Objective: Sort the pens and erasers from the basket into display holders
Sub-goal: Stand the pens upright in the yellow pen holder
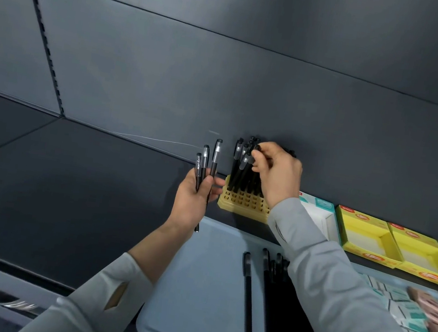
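Three pens (pixel 204 163), black with clear bands near their caps, stand upright and slightly fanned in the left hand (pixel 193 199) at the middle of the frame. Its grip is curled round their lower barrels, and one tip pokes out below the palm. Just right of it, the right hand (pixel 277 174) reaches over a yellow grid holder (pixel 241 201) on the dark shelf (pixel 67 185). Its grip is pressed together, thumb and forefinger pinching the top of a capped pen (pixel 253 152) among the standing pens (pixel 236 174), which fill the holder's back rows; the front holes show bare.

Low in the frame lies a pale blue basket (pixel 188 289) with loose pens (pixel 268 301) side by side, partly hidden by the right grey sleeve (pixel 336 283). Blurred erasers (pixel 414 317) in teal and pink wrappers pile at the lower right. Two open yellow boxes (pixel 366 239) and a white-and-teal box (pixel 319 209) sit on the shelf right of the holder.
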